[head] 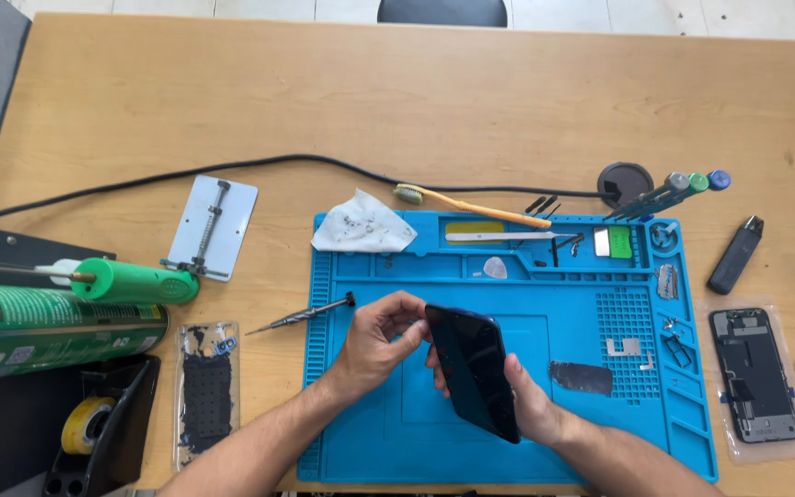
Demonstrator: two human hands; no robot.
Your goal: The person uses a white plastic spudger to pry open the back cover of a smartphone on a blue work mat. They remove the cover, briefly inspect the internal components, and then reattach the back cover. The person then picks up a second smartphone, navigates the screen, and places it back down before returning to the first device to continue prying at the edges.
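Blue repair mat point(370, 442) underneath: left hand point(374, 336) pinches the phone's point(473, 371) top corner, right hand point(528, 405) cradles it tilted.

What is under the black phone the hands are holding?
Under the phone lies the blue mat on the wooden table. The right hand cups it from below; the left hand pinches its top. The mat directly beneath is hidden.

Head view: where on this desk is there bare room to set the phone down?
Bare wood runs across the far table, beyond the black cable. The blue mat is free in its flat middle, under the phone. The mat's top trays by the tweezers and screwdrivers are crowded.
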